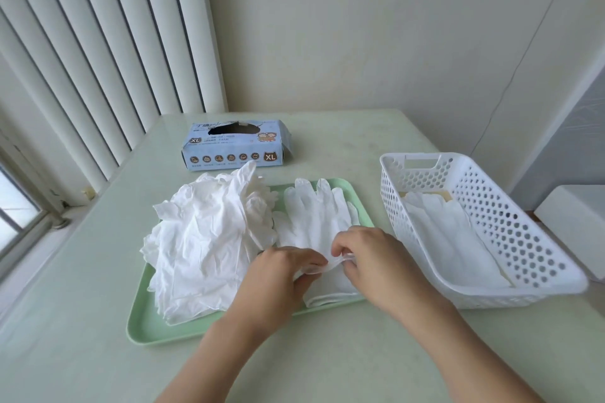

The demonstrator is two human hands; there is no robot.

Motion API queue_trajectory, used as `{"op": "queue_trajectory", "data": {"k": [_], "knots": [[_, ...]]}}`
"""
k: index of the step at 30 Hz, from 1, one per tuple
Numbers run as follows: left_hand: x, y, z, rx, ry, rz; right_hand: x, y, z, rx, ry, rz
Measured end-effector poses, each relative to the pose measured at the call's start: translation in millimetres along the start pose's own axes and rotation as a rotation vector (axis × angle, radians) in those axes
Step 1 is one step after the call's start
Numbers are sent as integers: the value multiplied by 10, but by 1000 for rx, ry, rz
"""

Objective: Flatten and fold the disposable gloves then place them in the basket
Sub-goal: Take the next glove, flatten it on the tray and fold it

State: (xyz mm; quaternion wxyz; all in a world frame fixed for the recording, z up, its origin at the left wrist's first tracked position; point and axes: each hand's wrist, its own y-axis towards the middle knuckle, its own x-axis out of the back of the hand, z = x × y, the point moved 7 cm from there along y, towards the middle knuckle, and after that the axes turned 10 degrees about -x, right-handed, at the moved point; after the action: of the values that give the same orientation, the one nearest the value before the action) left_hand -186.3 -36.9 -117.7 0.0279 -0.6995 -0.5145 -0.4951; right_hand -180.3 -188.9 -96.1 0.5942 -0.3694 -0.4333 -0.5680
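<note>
Pale desk | glove on tray, fingertips pointing away; left hand, right hand fingers curled, seemingly pinching its cuff

Both bare arms reach forward, close together. The left hand has its fingers curled, pinching. The right hand pinches too, just beside it, fingertips nearly touching.
</note>
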Motion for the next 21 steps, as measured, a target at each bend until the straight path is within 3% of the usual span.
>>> {"op": "queue_trajectory", "data": {"k": [7, 11, 17, 21], "knots": [[40, -20, -127, -137, 43, -44, 33, -149, -85, -1, 43, -46], [5, -67, -224, -189, 34, 26, 25, -266, -95, 32, 82, -28], [-88, -120, -227, -83, -118, 167, -148, -346, -123, 31, 107, 105], [-26, -87, -133, 18, -260, 111, -139, -333, -83, 38, 93, 158]]}}
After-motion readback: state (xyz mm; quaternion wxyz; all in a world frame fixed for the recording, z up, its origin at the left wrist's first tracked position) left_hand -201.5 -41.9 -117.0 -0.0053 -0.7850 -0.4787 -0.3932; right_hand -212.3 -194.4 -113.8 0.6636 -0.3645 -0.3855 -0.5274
